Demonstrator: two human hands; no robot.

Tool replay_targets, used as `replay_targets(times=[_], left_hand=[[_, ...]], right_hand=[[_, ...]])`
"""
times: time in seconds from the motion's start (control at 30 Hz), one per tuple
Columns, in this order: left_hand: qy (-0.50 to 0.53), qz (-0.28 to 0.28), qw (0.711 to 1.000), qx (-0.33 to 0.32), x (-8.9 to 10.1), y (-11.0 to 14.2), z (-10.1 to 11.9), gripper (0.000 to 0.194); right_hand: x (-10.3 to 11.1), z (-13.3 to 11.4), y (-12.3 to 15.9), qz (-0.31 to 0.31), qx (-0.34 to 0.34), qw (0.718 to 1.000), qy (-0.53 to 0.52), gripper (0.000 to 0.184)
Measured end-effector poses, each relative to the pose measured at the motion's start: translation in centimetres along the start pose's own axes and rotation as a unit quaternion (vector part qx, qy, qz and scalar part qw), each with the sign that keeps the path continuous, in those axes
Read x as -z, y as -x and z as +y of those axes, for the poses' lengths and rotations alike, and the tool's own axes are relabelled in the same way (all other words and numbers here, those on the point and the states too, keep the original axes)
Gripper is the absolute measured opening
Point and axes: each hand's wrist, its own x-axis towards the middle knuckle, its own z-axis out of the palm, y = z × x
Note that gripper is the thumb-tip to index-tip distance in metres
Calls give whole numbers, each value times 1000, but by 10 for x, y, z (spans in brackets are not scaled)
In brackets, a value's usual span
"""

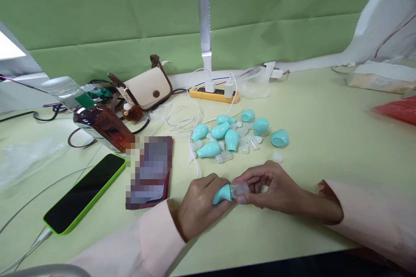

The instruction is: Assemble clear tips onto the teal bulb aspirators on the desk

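Observation:
My left hand [203, 203] is closed around a turquoise bulb-shaped piece [222, 194] near the table's front edge. Fingers of my right hand [269, 188] pinch a clear plastic tube piece [239, 189] that meets the turquoise piece's open end. Whether the two are joined cannot be made out. Beyond my hands lies a loose group of turquoise pieces [232, 140], mixed with clear tube pieces [224, 157] and small whitish translucent parts. One turquoise piece [279, 138] sits apart at the right, its opening toward me, with a small translucent part [277, 156] nearer my right hand.
To the left are a green-cased phone [86, 192], a dark red phone case [167, 177] and a bottle of brown liquid [104, 123]. Behind stand a cream handbag [147, 88] and a yellow power strip [203, 94] with white cables. A tissue pack [377, 80] and red plastic [398, 110] lie right.

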Motion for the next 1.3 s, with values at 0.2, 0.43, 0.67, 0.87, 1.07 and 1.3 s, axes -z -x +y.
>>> replay_targets(times=[0.2, 0.43, 0.67, 0.87, 1.07, 1.3], left_hand=[[-2, 21, 1000, 13, 3, -2, 4, 9], [41, 23, 997, 57, 2, -3, 7, 8], [111, 17, 993, 31, 6, -3, 13, 19], [120, 37, 992, 28, 10, -3, 15, 18], [127, 49, 991, -7, 11, -1, 14, 12], [131, 76, 988, -10, 12, -1, 16, 13]], right_hand=[[-4, 1, 3, 54, 52, 997, 17, 19], [-5, 5, 1, 87, 141, 981, 99, 19], [4, -7, 0, 72, 230, 958, 155, 24], [39, -10, -18, 142, 242, 936, 212, 20], [72, 15, -40, 127, 227, 835, 486, 14], [85, 11, -41, -25, 185, 803, 566, 15]])
